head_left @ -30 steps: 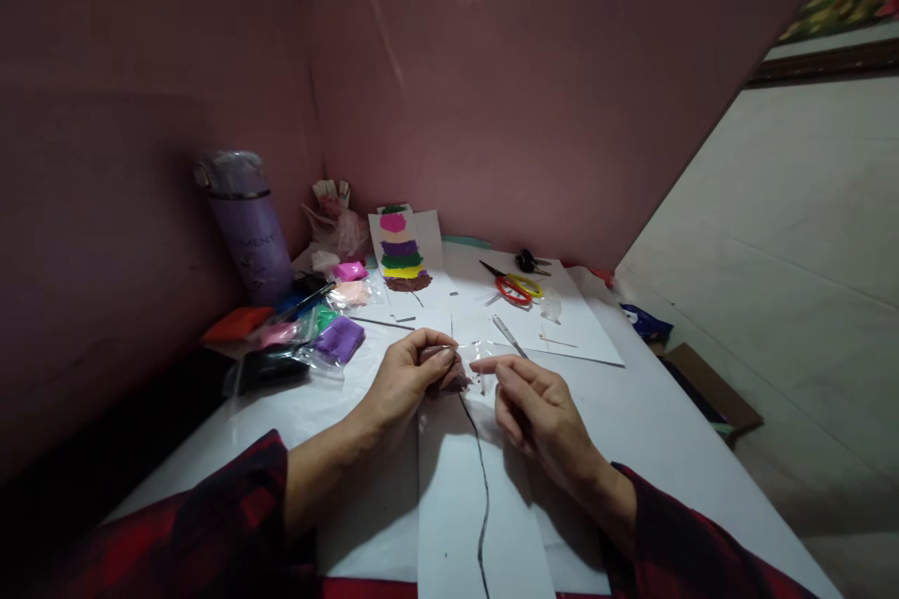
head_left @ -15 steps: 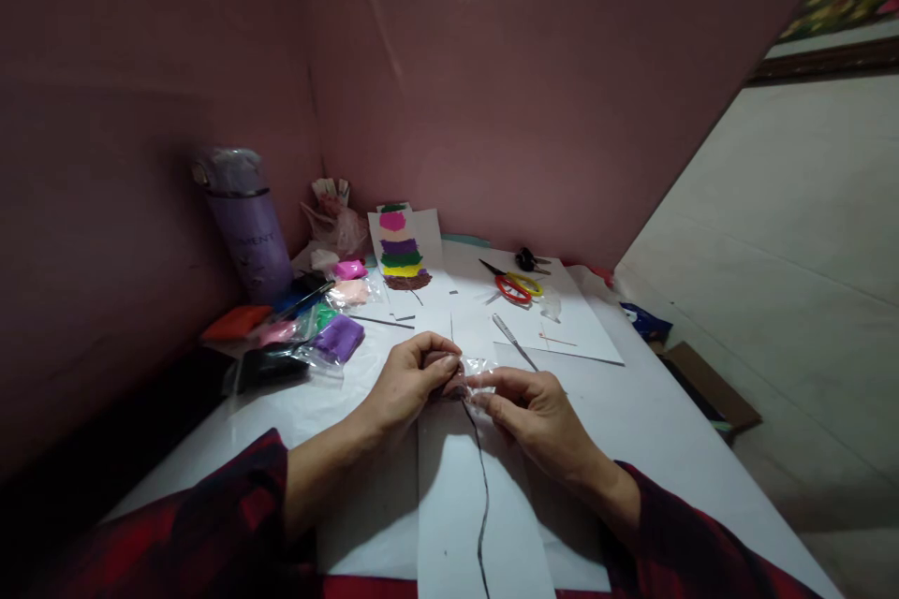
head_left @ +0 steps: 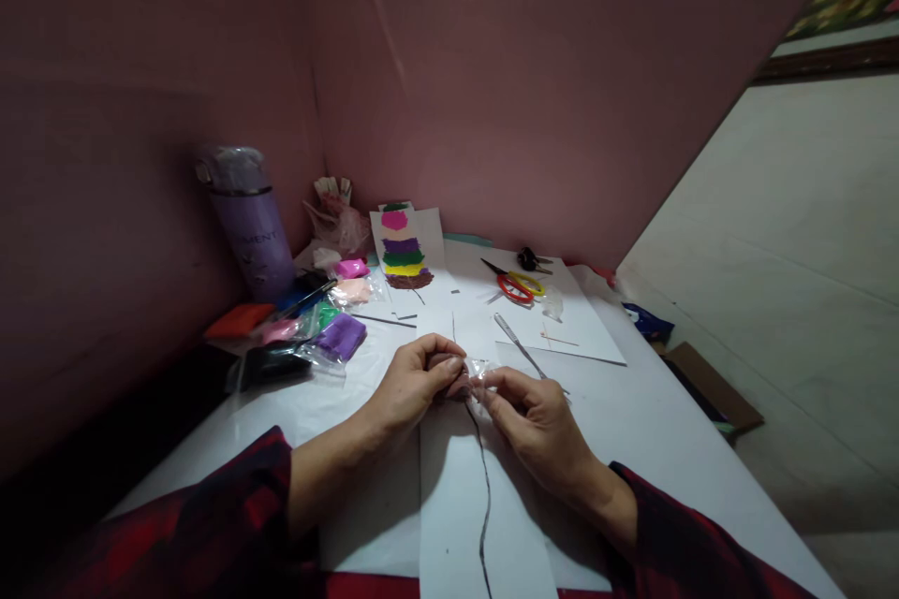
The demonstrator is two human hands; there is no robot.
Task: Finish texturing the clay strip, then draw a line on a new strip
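Over a white paper sheet with a wavy dark line running down it, both hands are on a small clear plastic packet of brown clay. My left hand is closed on the packet's left side, thumb on top. From the right, my right hand pinches the clear plastic edge between thumb and fingers. Part of the packet is hidden by the left fingers. Just beyond the right hand lies a slim metal tool.
Left are bagged clays, including a purple pack, and a purple bottle. A card with coloured stripes leans at the back. Scissors and keys lie at the back right on white paper.
My right fingers have closed in tighter on the packet's plastic edge. My left hand keeps its hold, and the view has shifted very slightly.
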